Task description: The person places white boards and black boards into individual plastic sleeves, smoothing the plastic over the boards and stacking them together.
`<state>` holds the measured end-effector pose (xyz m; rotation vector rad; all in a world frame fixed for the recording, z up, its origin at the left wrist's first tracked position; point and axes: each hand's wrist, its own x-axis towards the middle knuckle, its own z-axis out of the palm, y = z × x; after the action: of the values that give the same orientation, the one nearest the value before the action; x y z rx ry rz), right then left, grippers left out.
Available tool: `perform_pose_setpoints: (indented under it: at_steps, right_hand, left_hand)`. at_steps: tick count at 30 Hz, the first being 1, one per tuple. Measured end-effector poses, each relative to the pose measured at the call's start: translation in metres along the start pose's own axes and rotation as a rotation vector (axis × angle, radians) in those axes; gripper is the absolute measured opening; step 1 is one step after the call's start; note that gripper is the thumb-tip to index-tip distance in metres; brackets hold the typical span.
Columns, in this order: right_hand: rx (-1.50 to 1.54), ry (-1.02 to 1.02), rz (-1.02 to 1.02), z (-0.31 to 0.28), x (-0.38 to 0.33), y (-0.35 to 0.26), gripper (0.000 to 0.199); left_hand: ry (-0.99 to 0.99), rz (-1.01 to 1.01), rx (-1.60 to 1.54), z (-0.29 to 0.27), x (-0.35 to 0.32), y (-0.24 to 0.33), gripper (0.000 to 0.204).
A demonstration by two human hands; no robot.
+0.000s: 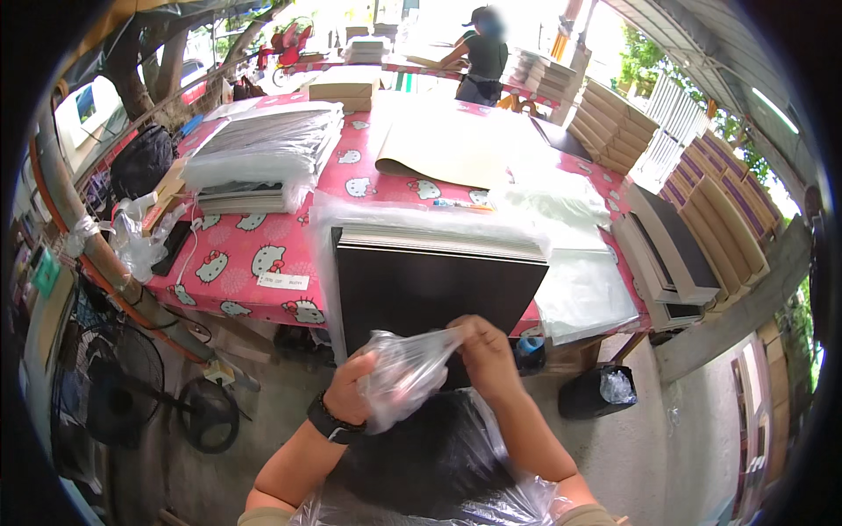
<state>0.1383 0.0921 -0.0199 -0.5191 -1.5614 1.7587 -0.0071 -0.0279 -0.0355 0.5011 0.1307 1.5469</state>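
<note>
My left hand [353,387], with a black watch on its wrist, is closed on a bunched piece of clear plastic [405,373]; some of its fingers show through the film. Pinched in my right hand [486,358] is a corner of the same plastic, drawn out taut between the two hands. Just beyond them a thick stack of black boards [434,289] with pale edges tilts against the table, partly inside a clear plastic bag [324,263]. Below my hands lies a black surface under clear plastic [421,456], close to my body.
On the pink patterned table [230,263] lie a plastic-wrapped stack [263,149], a curled tan sheet [421,145] and clear bags [586,294]. Black-topped stacks [671,245] stand at right. A bin [598,392] and a fan [110,386] flank me. Another person [485,61] works at the back.
</note>
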Motion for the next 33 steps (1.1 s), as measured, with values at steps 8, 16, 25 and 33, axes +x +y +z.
perform_pose_setpoints:
  at_steps: [8,16,25,33]
  right_hand:
    - [0.349,-0.233,-0.237,-0.038,-0.010,-0.058,0.021]
    - [-0.448,-0.440,0.007,0.009,-0.022,-0.083,0.013]
    - [0.488,-0.864,-0.218,-0.062,-0.029,-0.029,0.018]
    - [0.080,-1.365,0.078,-0.041,-0.029,-0.021,0.017]
  left_hand:
    - [0.391,0.522,1.721,0.009,-0.006,0.057,0.051]
    - [-0.203,-0.016,1.276,0.072,-0.008,0.026,0.029]
    - [-0.003,0.013,0.323,-0.004,-0.043,0.033,0.033]
    - [0.105,0.428,0.101,-0.002,-0.034,0.063,0.052]
